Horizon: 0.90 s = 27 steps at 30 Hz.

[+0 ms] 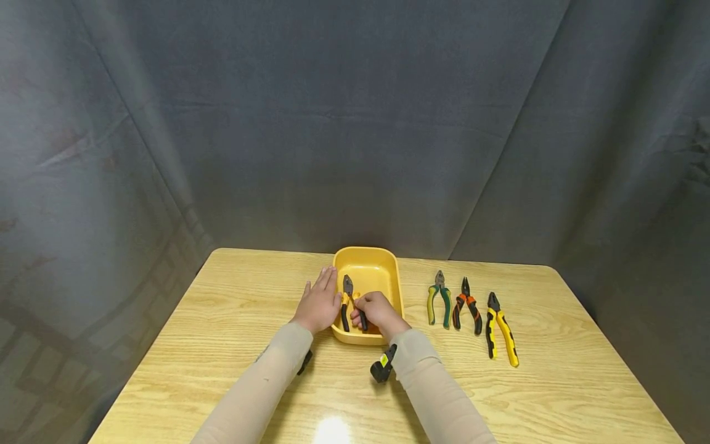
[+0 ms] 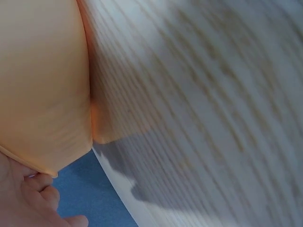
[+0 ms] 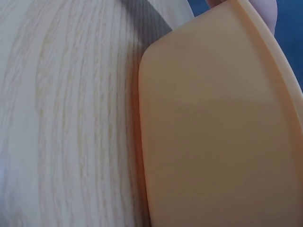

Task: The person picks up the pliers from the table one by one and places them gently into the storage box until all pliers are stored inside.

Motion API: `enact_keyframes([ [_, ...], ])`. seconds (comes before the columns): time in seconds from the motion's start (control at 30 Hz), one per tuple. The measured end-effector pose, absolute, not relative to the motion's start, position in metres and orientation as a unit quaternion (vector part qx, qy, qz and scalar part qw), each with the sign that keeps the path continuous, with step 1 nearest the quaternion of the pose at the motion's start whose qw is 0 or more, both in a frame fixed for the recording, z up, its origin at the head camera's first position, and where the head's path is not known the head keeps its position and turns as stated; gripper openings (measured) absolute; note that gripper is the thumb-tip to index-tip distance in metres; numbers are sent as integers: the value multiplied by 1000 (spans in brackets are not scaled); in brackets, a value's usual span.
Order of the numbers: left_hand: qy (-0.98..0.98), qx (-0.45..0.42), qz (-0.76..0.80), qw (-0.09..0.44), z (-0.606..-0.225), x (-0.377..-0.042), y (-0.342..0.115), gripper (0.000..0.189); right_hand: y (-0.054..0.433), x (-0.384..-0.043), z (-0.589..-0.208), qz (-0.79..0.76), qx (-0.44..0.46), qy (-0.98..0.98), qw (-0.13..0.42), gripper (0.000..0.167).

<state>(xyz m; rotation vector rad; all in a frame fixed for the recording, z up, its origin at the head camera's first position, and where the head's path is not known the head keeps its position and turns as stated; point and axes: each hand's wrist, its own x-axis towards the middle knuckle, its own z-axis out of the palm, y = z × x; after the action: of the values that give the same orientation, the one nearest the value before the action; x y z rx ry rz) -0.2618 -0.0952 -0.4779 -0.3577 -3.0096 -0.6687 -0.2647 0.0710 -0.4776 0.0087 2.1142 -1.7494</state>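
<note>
A yellow plastic bin [image 1: 392,277] stands on the table, and its outer wall fills much of both wrist views. Inside it, toward the left wall, lies a pair of pliers [image 1: 347,285] with dark jaws and orange-and-black handles, jaws pointing away from me. My right hand [image 1: 379,310] reaches over the bin's near right side and holds the right handle of these pliers between thumb and fingers. Along the left rim lies my left hand [image 1: 320,303], its fingers extended forward against the bin. In the left wrist view part of the left hand [image 2: 28,198] shows at the rim.
Right of the bin, three pairs of pliers lie in a row: green-and-yellow-handled pliers [image 1: 447,305], orange-and-black needle-nose pliers [image 1: 466,302] and yellow-and-black pliers [image 1: 501,327]. The wooden table [image 1: 244,296] ends at a grey curtain [image 1: 333,123] behind.
</note>
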Motion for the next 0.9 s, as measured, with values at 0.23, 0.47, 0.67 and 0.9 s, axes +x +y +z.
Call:
enact_keyframes([
  [0.23, -969, -110, -222, 14, -479, -262, -95, 61, 71, -265, -480, -620, 0, 756, 212, 28],
  [0.47, -968, -111, -226, 12, -480, -263, -96, 62, 70, -264, -479, -610, -7, 763, 211, 29],
  [0.67, -966, -112, -231, 17, -482, -263, -96, 61, 69, -263, -477, -612, -12, 759, 223, 28],
  [0.9, -968, -111, -225, 14, -481, -263, -96, 61, 69, -261, -475, -601, -32, 768, 220, 30],
])
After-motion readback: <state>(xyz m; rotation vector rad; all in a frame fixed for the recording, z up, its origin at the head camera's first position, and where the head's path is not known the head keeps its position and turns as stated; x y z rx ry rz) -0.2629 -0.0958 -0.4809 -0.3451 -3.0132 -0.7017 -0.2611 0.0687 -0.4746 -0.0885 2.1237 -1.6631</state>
